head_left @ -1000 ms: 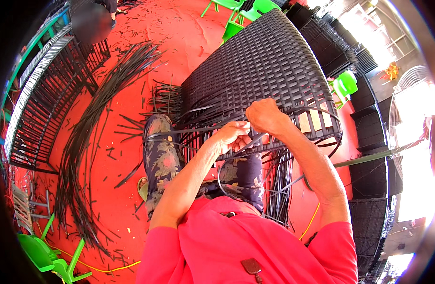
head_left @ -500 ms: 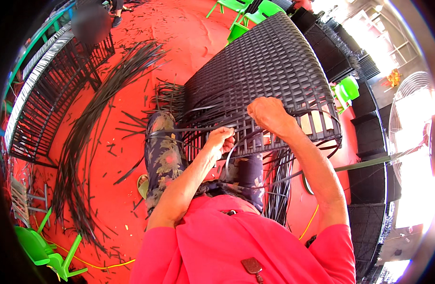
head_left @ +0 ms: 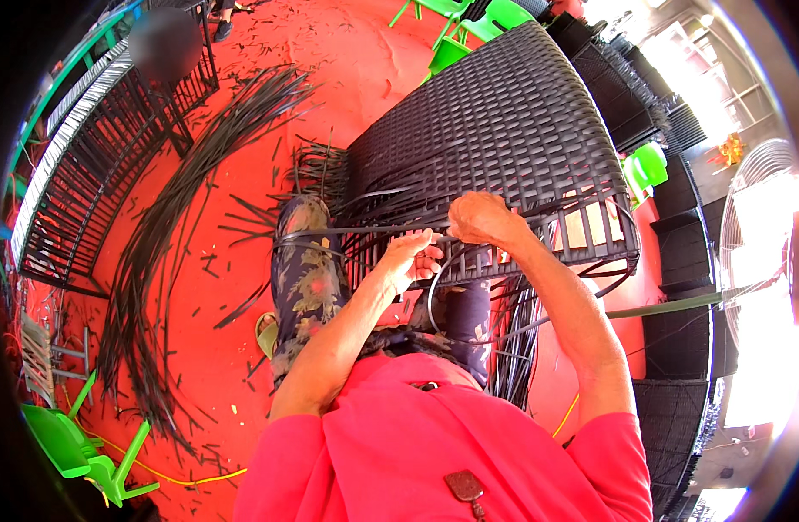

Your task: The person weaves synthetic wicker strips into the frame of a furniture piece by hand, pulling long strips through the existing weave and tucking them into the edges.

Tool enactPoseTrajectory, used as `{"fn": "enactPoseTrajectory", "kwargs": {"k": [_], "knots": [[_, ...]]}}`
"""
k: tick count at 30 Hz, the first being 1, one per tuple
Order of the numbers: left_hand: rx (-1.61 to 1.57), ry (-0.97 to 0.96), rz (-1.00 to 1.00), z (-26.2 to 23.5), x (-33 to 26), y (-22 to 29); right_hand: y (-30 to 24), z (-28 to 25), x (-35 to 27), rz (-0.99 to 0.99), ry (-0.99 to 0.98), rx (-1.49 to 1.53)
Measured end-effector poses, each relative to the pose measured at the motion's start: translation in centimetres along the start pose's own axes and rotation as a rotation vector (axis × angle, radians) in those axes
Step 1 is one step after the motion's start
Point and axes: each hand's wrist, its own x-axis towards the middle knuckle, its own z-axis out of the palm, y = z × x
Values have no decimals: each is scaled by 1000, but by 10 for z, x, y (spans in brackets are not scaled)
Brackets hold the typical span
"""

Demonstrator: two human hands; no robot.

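Observation:
A large panel [head_left: 495, 122] woven from flat black strips leans over my knees, its lower edge an open lattice. My right hand [head_left: 485, 217] rests against the panel just above that lattice. Its fingers are closed on a black weaving strip, though the fingertips are mostly hidden. Close beside it on the left is my left hand [head_left: 412, 259], fingers curled and thumb stretched toward the right hand. It appears to pinch a strip, with the contact hard to see. A loose strip loop [head_left: 431, 304] hangs below the hands.
A long bundle of black strips [head_left: 169, 217] lies on the red floor [head_left: 330, 96]. Left stands a black slatted frame [head_left: 86, 200]; a green chair [head_left: 69, 439] is at lower left. More dark woven pieces [head_left: 682, 261] line the right, near a fan [head_left: 756, 226]. Another person's foot [head_left: 224, 31] shows at the top.
My right hand has come down and slightly left, closer to my left hand. My left hand has moved slightly right. The strip loop below them hangs wider. The view has shifted a little.

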Motion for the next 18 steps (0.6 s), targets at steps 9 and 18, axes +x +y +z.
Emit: {"fn": "enactPoseTrajectory", "kwargs": {"k": [9, 18], "knots": [[262, -102, -125, 6, 8, 12, -16, 0, 1, 26, -56, -176], [226, -175, -132, 7, 6, 13, -10, -8, -4, 19, -78, -94]]}}
